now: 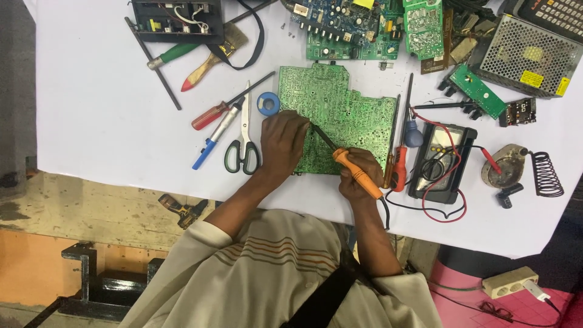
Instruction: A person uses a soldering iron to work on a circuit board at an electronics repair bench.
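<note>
The right hand [359, 176] is wrapped tightly around the orange handle of a soldering iron [355, 172], whose dark tip slants up and left across a large green circuit board [337, 121] and ends just beside the left hand [283, 141]. The left hand lies palm down on the board's left part, fingers curled in a narrow pinch near the iron's tip; what they pinch, if anything, cannot be told. The board lies solder side up on the white table [103, 115], near the middle of its near edge. Just left of the board sit a small blue roll [268, 103], scissors [243, 146] with dark green handles, a red-handled screwdriver [209, 115] and a blue-tipped pen-like tool [209, 146]. To the board's right stand a red and orange screwdriver [398, 167] and a dark multimeter [442, 161] with red and black leads looped over it, then a soldering stand [525, 167] with a coiled holder near the right edge. Along the far edge lie more green boards [364, 27], a perforated metal power supply [527, 54], a green-handled tool [176, 54] and a paintbrush [212, 58].
</note>
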